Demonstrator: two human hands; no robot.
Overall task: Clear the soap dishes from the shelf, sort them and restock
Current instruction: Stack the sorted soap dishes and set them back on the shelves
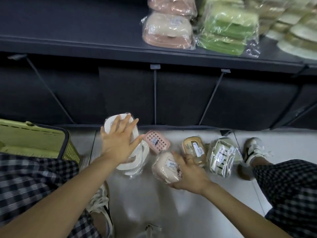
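We are in a shop aisle: above our fingers, a dark shelf (120, 47) holds stacked wrapped soap dishes (223, 26); near them, priced dishes (193, 146) lie on floor tiles (154, 203).

glossy film-wrapped soap dishes (221, 157), checked cloth trousers (30, 182)

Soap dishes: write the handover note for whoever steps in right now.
Left hand: fingers spread flat on the white dishes, upper one lifted.
Right hand: holds the beige wrapped dish on the floor.
Beside them on the floor: pink grid dish, tan dish, green-white dish. Green basket at left.
Done: pink, green and pale stacks on the shelf.
Left: sort the floor dishes and restock.
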